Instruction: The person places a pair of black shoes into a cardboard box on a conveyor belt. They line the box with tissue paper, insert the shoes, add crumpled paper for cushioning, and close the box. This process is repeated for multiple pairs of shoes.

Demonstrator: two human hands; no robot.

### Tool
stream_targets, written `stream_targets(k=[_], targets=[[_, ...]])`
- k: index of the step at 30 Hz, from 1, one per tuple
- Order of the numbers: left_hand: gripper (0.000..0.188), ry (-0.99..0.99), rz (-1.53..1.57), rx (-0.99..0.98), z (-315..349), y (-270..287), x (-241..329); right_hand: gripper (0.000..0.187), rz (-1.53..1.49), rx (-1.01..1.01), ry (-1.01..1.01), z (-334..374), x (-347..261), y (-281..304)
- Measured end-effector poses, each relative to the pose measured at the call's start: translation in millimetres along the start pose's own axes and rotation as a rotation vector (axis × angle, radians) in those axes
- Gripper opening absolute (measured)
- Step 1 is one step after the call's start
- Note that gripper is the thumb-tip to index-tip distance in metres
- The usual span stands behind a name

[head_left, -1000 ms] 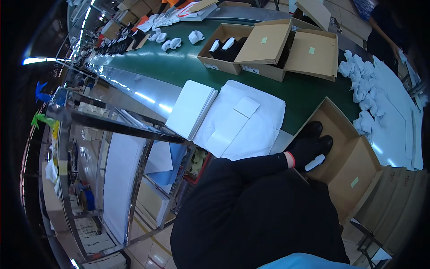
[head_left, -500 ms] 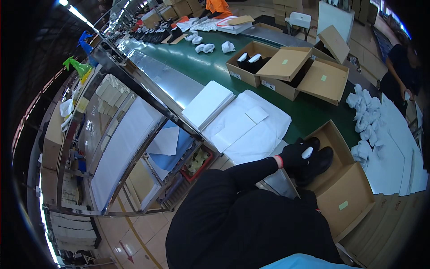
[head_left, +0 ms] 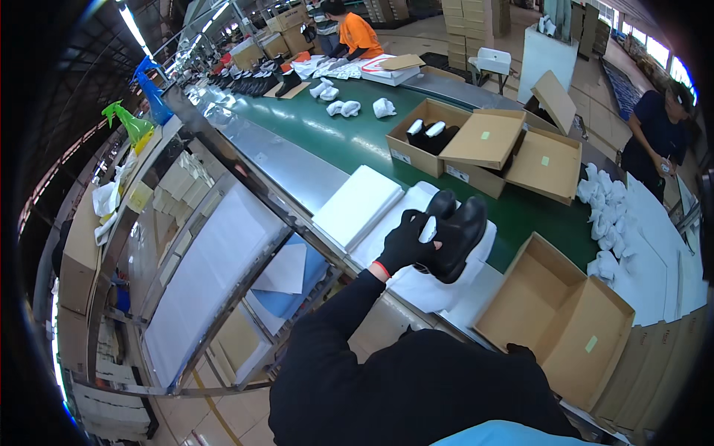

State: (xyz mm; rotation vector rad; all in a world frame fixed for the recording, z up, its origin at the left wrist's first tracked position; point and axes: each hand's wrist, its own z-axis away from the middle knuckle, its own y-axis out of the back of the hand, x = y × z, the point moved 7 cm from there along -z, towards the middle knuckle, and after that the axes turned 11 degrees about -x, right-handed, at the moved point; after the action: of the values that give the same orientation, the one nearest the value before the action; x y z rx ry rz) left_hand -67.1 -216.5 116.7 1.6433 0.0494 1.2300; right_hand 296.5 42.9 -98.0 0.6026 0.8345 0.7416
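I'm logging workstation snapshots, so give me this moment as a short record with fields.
Left hand: black-gloved, gripping a pair of shiny black boots
Boots' place: over thin white paper sheets; contact unclear
Right hand: at the near edge of an open brown cardboard box; finger pose hidden
Left of the sheets: neat stack of flat white rectangular sheets
Surface beyond: long green worktop
Far right: crumpled white paper wads
Others: person in an orange shirt; person in a dark top

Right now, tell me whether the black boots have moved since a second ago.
Yes. The boots have moved left, out of the near box and closer to the white stack.
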Motion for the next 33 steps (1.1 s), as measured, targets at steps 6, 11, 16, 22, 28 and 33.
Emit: stream_targets(k=[6,11,16,22,28,33], targets=[[0.07,0.132,-0.265,0.051,4.3,-34.4,-115.4,0.03,0.196,-0.14,-0.034,-21.0,-62.9,-12.9],[0.014,-0.269,0.127,0.507,57.2,20.4,-143.0,0.035,0.017,0.081,0.024,-31.4,-52.1,-22.9],[0.031,-0.142,0.036,0.986,145.3,106.6,-245.2,0.036,0.119,0.257,0.08,-40.3,-56.4,-24.9],[0.052,0.334,0.025,1.188,225.3,258.7,-304.6,0.036,0.139,0.178,-0.025,-49.2,-55.8,-28.2],[0.034,0.679,-0.461,0.848,219.6,278.6,-365.7,0.037,0.104,0.247,-0.096,-40.2,-67.5,-19.6],[0.03,0.453,-0.399,1.12,229.2,300.0,-438.4,0.034,0.124,0.274,-0.105,-36.8,-69.7,-18.3]])
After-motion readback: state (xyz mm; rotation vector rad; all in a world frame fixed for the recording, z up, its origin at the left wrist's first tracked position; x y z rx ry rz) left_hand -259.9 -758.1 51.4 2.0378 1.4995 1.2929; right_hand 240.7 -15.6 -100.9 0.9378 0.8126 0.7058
